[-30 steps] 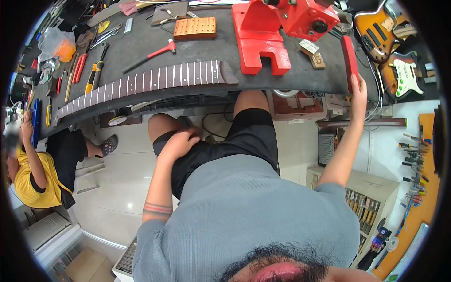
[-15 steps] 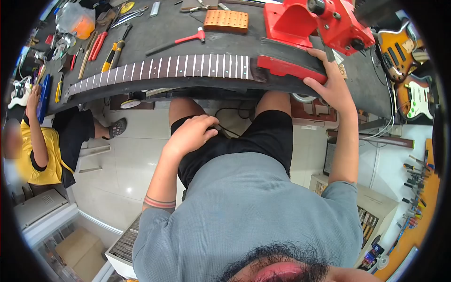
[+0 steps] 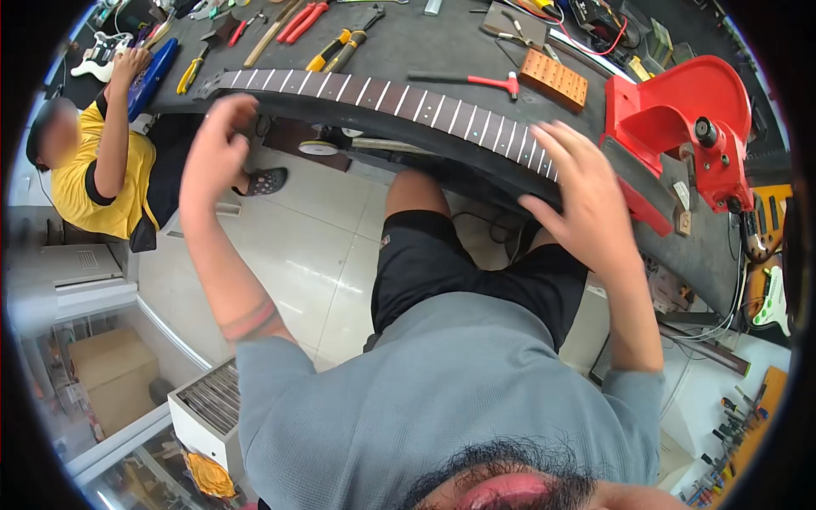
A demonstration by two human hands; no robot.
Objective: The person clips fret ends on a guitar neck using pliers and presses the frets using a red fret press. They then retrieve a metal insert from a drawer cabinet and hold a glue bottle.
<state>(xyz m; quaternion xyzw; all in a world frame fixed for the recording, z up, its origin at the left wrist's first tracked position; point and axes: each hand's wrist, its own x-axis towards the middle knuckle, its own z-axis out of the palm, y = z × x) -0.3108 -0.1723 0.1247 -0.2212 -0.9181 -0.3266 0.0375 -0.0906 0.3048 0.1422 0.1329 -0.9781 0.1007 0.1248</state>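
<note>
A guitar neck [image 3: 384, 96] with a dark fretboard and pale frets lies along the front edge of the workbench. My left hand [image 3: 214, 157] hovers in front of its narrow left end, slightly blurred, fingers loosely bent and apart, with nothing seen in it. Over the neck's wide right end is my right hand [image 3: 582, 200], fingers stretched and thumb spread; it hides that end, and I cannot tell whether it touches. Just right of this hand rests a red block with a dark top [image 3: 648, 211].
A red bench machine [image 3: 697, 127] stands at the right. Behind the neck lie a red-headed hammer [image 3: 493, 82], a drilled wooden block [image 3: 552, 78], yellow-handled pliers [image 3: 330, 53] and red-handled pliers [image 3: 302, 21]. At left, a person in yellow [image 3: 93, 187] holds a blue object [image 3: 155, 76].
My right hand has let go of the red block and moved left to the neck's wide end. My left hand has risen from my lap toward the narrow end. The view has shifted left.
</note>
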